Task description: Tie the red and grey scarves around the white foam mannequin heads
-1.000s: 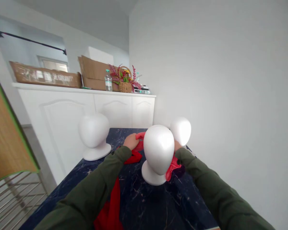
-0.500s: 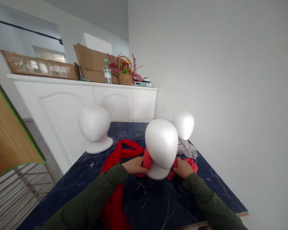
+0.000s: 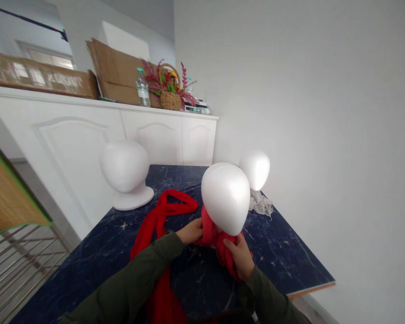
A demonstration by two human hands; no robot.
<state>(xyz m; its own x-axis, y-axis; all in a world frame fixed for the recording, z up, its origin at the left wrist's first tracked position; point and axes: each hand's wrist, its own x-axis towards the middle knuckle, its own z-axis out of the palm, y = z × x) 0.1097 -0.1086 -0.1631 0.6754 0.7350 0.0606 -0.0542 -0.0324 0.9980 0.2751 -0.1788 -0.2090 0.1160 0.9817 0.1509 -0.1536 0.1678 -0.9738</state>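
A white mannequin head (image 3: 225,195) stands in the middle of the dark blue marbled table, with a coral-red scarf (image 3: 208,228) around its neck. At the left side of the neck, my left hand (image 3: 191,231) grips the scarf between thumb and fingers. In front of the neck, my right hand (image 3: 239,256) is closed on a bunched part of the same scarf. The mannequin's base is mostly hidden by cloth and hands. A brighter red scarf (image 3: 150,225) lies loosely looped on the table, partly under my left forearm.
Another white mannequin head (image 3: 124,166) stands at the left, and a third (image 3: 255,169) behind right with a grey scarf (image 3: 261,204) at its base. A white cabinet (image 3: 155,135) carries boxes, a bottle (image 3: 143,87) and a flower basket (image 3: 170,100). A metal rack (image 3: 27,256) stands left.
My right hand has brought its part of the coral-red scarf from the right side of the mannequin's neck round to the front. My left hand keeps hold at the left. The view has shifted slightly.
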